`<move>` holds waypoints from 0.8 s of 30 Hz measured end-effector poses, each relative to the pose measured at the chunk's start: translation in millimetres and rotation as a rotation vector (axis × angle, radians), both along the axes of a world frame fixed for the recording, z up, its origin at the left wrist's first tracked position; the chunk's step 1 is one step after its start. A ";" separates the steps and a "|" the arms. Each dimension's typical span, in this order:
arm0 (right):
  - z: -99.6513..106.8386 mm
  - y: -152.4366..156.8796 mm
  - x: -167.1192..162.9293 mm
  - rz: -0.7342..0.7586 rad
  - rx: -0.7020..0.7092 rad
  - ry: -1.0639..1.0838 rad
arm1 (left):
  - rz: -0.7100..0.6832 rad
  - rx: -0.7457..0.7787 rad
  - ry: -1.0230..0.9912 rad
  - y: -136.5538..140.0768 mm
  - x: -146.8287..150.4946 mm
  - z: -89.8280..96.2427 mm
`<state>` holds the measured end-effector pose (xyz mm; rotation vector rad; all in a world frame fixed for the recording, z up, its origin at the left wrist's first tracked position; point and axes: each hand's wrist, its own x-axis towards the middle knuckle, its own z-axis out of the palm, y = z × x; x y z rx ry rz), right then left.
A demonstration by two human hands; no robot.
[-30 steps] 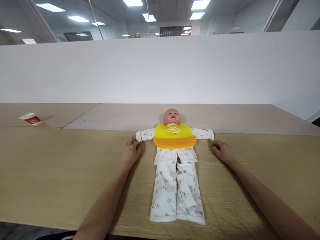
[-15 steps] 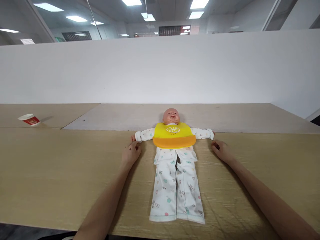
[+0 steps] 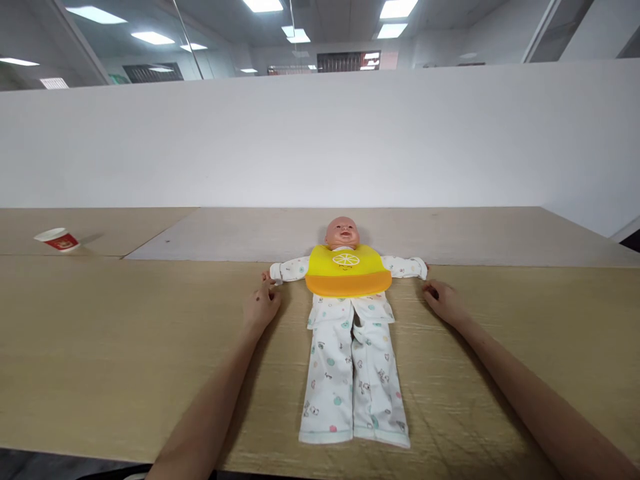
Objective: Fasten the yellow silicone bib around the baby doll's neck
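Observation:
A baby doll (image 3: 343,235) lies on its back with both arms spread and its head away from me. It wears a yellow bib (image 3: 326,263) with an orange pocket and a white citrus print, over patterned white pyjamas (image 3: 331,380). My left hand (image 3: 263,303) rests at the cuff on the left, one finger stretched toward the doll's small hand and the others partly bent. Whether that finger touches the doll, I cannot tell. Just below the cuff on the right, my right hand (image 3: 443,300) lies on the table with curled fingers and nothing visible in them.
A red and white paper cup (image 3: 59,240) lies tipped on its side at the far left of the wooden table (image 3: 125,347). Behind the tabletop stands a white partition (image 3: 320,140) with glass above it.
A finger of my left hand has stretched out toward the doll's hand. My right hand and the doll look the same.

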<state>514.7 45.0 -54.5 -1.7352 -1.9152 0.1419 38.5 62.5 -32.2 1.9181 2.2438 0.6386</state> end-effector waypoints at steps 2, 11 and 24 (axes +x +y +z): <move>1.3 -0.3 -0.4 -0.001 -0.006 -0.006 | -0.022 -0.026 0.014 0.5 -0.5 -0.2; -2.9 -0.7 -0.8 -0.055 0.068 0.011 | -0.058 -0.057 0.047 3.0 -3.3 -2.0; -14.1 5.0 4.7 -0.050 0.130 -0.083 | -0.009 -0.038 0.062 0.6 1.5 -0.2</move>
